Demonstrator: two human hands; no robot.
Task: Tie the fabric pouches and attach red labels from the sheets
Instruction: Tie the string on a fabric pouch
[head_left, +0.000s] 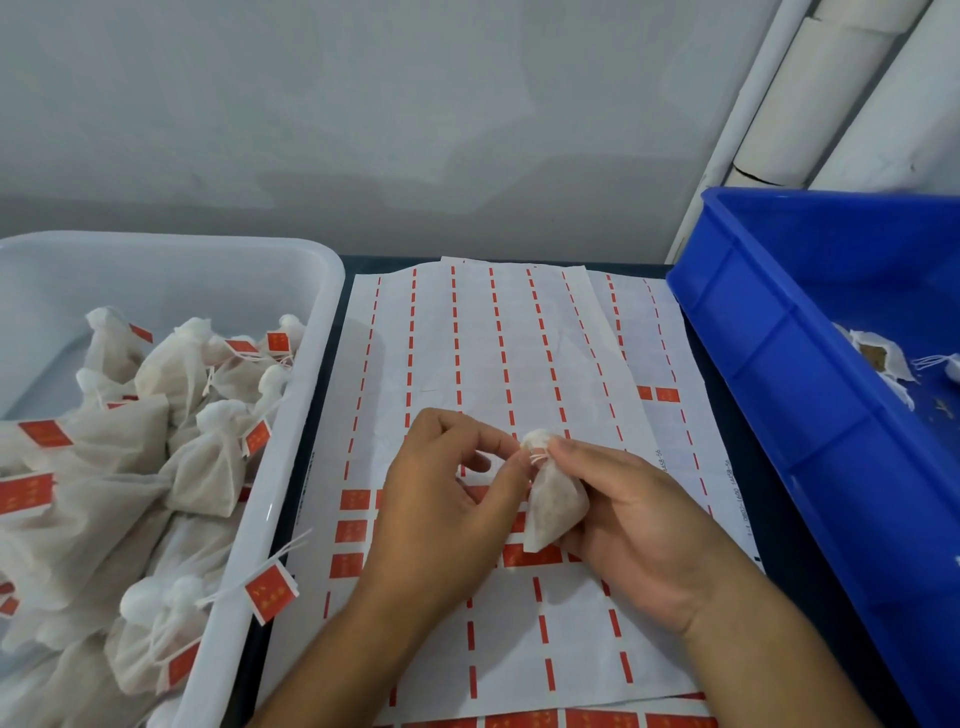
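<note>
Starting big: dark table under everything, white tub at 9 o'clock, blue crate at 3 o'clock. I see the tub piled with finished pouches, tied and carrying red tags. Blue crate holds one loose untied pouch at its right edge, brownish fill showing, strings trailing.

Label sheets lie flat between tub and crate, overlapping, mostly peeled down to red dashes. Remaining red labels sit in a short column at 7 o'clock of the hands, more along the bottom edge at 6 o'clock.

Centre frame, just above the sheets: right hand wraps the fabric pouch, thumb and fingers curled around its body, forefinger up at the neck. Pouch tilts, gathered top toward 11 o'clock, bottom corner toward 6 o'clock. White string is wound at the neck.

Left hand comes in from 9 o'clock of the pouch, narrow pinch, thumb and forefinger closed on the string at the neck, other fingers loosely curled. I can't tell if the knot is finished.
</note>
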